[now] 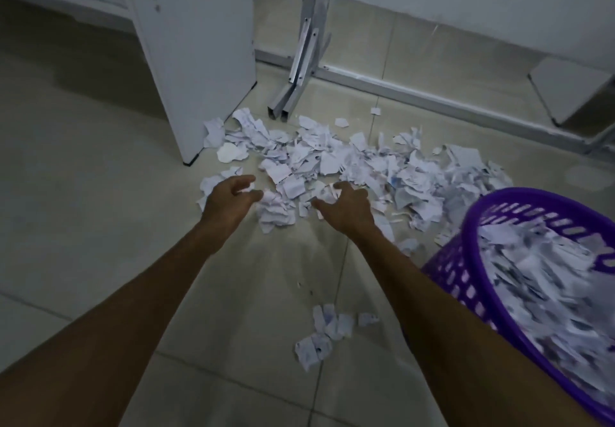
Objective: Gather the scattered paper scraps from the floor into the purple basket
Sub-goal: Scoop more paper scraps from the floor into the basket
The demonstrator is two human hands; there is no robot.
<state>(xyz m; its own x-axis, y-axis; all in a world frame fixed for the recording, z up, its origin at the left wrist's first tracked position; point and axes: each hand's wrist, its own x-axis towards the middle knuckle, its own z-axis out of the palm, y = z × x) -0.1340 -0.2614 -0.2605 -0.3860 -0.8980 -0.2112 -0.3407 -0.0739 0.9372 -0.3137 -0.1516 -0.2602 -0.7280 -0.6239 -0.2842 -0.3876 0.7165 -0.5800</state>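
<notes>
Both bare arms reach forward and down, hands spread and curled.

The left hand [231,197] sits at the end of a nearly straight forearm that enters from the lower left; its palm faces inward and down, thumb and fingers [244,180] bent into a loose claw with a gap between them. The right hand [346,205] extends from a forearm that enters from the lower right, back of the hand up, thumb splayed toward the left hand and fingers curled downward. The two hands are near each other, apart, palms angled toward one another. Neither has closed.
</notes>
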